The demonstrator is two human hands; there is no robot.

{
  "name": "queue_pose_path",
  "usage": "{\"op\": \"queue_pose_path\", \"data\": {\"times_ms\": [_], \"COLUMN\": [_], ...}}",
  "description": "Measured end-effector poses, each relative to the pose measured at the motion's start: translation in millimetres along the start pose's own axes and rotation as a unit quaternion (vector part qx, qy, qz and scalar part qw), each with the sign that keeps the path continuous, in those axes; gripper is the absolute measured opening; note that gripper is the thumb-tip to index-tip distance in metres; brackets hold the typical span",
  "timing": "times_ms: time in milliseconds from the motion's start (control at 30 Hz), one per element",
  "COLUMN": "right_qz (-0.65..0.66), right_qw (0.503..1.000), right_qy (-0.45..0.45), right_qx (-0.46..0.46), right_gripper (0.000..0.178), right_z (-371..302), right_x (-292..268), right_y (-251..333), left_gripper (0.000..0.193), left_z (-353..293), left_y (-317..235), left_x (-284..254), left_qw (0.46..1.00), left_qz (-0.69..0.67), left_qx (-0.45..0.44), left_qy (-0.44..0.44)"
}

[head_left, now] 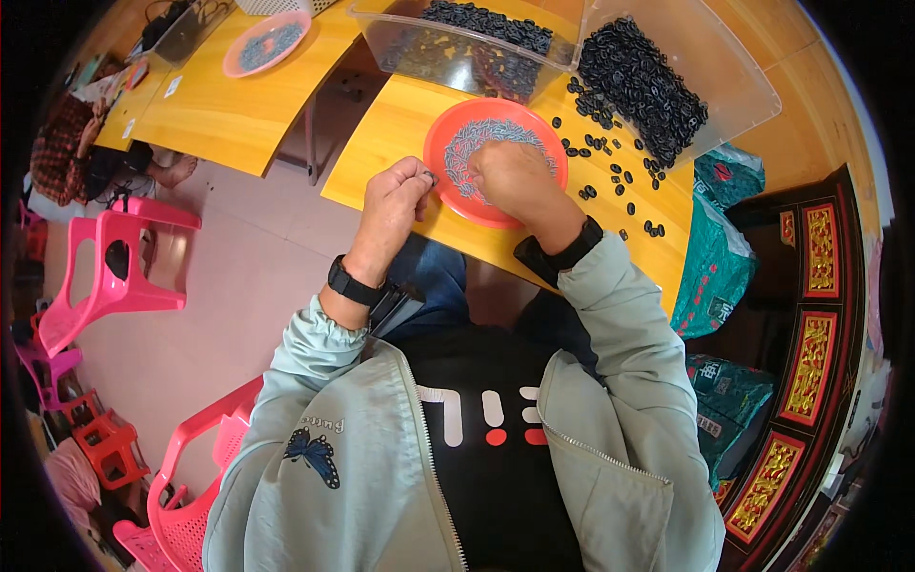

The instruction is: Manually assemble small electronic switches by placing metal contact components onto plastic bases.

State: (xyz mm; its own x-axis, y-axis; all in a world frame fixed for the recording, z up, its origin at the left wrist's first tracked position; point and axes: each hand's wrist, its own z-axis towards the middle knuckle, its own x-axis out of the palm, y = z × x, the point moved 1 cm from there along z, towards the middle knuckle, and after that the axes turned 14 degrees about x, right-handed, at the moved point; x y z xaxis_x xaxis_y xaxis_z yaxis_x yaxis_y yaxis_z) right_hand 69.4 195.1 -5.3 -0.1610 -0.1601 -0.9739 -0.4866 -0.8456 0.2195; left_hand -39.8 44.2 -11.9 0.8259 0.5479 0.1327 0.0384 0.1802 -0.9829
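A person, seen from above, sits at a yellow surface (381,143) with both hands raised near its front edge. The left hand (393,200) is just beside the left rim of a round red dish (435,143); its grip is pinched at the fingertips on what looks like a small dark piece (433,179). The right hand (515,176) is over the dish, fingers curled in; whether its grip has caught anything cannot be told, as the fingertips are hidden. Slim grey pins (481,133) cover the dish's bottom.

The dish sits near the front edge, so a knock from the right wrist could tip it and scatter pins. The left hand is by that edge too; if its pinch slipped, so small a piece could drop to the lap or the floor (248,257). Loose black oval pieces (617,172) lie right of the dish, some near the right sleeve (615,296), which could sweep them away if that arm swung outward.
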Motion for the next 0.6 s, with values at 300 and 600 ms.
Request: {"op": "queue_pose_path", "data": {"times_ms": [300,600], "right_qz": [-0.055,0.057], "right_qw": [0.997,0.995], "right_qy": [0.056,-0.020], "right_qx": [0.027,0.084], "right_gripper": [0.014,0.013], "right_z": [2.2,-8.1], "right_x": [3.7,-11.7], "right_y": [3.5,-34.0], "left_gripper": [0.014,0.015], "left_z": [-0.8,-3.4], "left_y": [5.2,4.8], "left_x": [4.8,1.9], "left_qw": [1.000,1.000], "left_qz": [0.002,0.008], "left_qx": [-0.004,-0.004], "left_qy": [0.011,0.007]}}
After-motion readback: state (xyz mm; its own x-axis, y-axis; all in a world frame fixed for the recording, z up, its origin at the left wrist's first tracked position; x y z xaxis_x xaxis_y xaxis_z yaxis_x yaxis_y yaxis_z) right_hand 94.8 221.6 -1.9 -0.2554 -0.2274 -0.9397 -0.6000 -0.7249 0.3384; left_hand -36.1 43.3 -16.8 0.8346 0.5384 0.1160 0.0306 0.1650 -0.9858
